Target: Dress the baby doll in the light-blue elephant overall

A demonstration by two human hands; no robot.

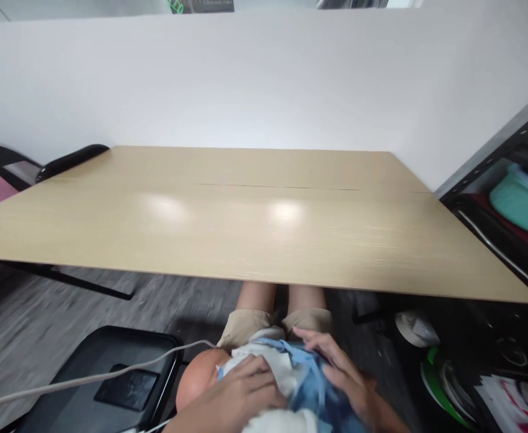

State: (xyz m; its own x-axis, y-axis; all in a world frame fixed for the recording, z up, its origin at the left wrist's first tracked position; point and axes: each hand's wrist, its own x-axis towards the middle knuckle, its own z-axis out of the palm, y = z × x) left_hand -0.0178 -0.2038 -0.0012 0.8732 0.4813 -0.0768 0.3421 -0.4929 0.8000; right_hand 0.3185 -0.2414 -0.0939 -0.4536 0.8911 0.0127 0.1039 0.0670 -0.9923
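A doll lies across my lap at the bottom of the view, below the table edge. Its bald peach head [197, 374] points lower left. Its bare legs in beige shorts [246, 323] reach under the table. It wears white and blue clothing [300, 385]. My left hand [237, 394] lies on the white cloth at the doll's chest, fingers laid flat across it. My right hand [343, 376] rests on the blue cloth with its fingers stretched out and apart. Neither hand grips anything that I can see.
A light wooden table [255, 222] fills the middle, with a white partition [246, 84] behind it. A black chair [110, 379] with a white cable [88, 379] stands lower left. A dark shelf [507, 198] with a teal tub [523, 201] is on the right, and clutter [453, 373] lies on the floor.
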